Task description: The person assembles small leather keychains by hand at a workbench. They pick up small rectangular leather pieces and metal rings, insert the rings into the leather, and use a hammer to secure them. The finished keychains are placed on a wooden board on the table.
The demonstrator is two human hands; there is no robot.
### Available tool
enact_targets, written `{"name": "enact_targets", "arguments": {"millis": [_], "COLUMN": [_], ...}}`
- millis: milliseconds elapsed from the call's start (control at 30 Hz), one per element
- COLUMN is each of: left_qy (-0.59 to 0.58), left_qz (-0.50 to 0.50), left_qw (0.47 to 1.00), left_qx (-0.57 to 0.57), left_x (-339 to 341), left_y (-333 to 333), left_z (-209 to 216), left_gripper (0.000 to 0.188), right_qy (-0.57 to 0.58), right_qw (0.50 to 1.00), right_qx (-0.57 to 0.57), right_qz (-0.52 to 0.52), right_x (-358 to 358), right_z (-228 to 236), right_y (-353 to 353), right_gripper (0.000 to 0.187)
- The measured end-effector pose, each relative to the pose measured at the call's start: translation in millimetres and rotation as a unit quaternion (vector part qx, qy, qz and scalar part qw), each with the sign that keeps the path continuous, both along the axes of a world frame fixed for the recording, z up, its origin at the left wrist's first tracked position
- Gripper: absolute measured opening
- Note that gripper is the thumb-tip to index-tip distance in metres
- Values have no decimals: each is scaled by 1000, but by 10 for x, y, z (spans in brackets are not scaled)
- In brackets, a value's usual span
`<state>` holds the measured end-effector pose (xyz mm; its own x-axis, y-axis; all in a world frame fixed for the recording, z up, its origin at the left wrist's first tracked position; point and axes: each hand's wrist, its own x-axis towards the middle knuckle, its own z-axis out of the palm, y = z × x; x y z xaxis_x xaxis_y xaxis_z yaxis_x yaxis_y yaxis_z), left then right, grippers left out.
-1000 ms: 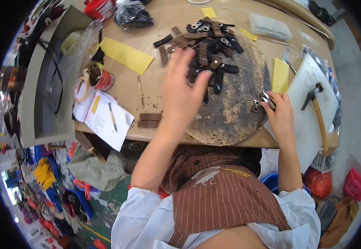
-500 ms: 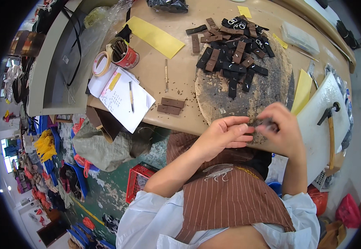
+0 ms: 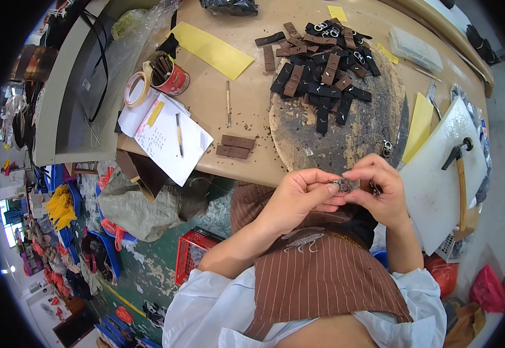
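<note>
Close in front of my apron, both hands meet over the near edge of a round worn board [image 3: 345,136]. My left hand [image 3: 307,194] and my right hand [image 3: 380,188] pinch a small silvery metal clasp [image 3: 344,185] between their fingertips. A second dark metal piece [image 3: 374,187] is tucked in the curled fingers of my right hand; its shape is partly hidden. Another small metal clasp [image 3: 386,148] lies on the board just beyond that hand. Farther back on the board sits a heap of black and brown leather tabs [image 3: 325,72], some with metal rings.
Left on the table are two brown strips [image 3: 235,147], an awl-like tool [image 3: 228,104], a notebook [image 3: 168,142] with a pen, a tape roll [image 3: 136,89] and a red tin [image 3: 174,81]. At right, a hammer [image 3: 462,174] lies on a white slab [image 3: 438,191], beside yellow paper [image 3: 418,127].
My right hand has come slightly down and left to my left hand, and a metal clasp now shows between both sets of fingers. The clasp on the board has come into sight.
</note>
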<state>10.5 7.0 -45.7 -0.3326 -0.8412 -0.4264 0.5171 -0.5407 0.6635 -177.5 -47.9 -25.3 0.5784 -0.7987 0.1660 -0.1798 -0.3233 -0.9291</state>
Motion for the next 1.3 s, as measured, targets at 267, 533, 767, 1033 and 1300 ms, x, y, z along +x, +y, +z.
{"name": "enact_targets", "arguments": {"millis": [267,533,767,1033,1300], "left_qy": [-53,-33,14,5,-123], "left_qz": [2,127,136,-44,-40], "left_qw": [998,986,986,996,988], "left_qx": [-23,-107,-90,-74,-88], "left_x": [-43,-262,-79,138,145], "left_y": [38,67,4,145,224], "left_z": [136,0,55,-103,74], "left_gripper": [18,21,53,73,63], "right_qy": [-54,-117,-102,25,13], "right_qw": [981,960,989,983,979], "right_qx": [-187,-128,21,66,-134], "right_qz": [-15,-220,-109,169,155], "right_x": [57,224,221,60,118], "right_z": [-123,-442,-151,38,-56], "right_y": [67,348,269,-45,132], "right_gripper": [20,12,33,29,21]}}
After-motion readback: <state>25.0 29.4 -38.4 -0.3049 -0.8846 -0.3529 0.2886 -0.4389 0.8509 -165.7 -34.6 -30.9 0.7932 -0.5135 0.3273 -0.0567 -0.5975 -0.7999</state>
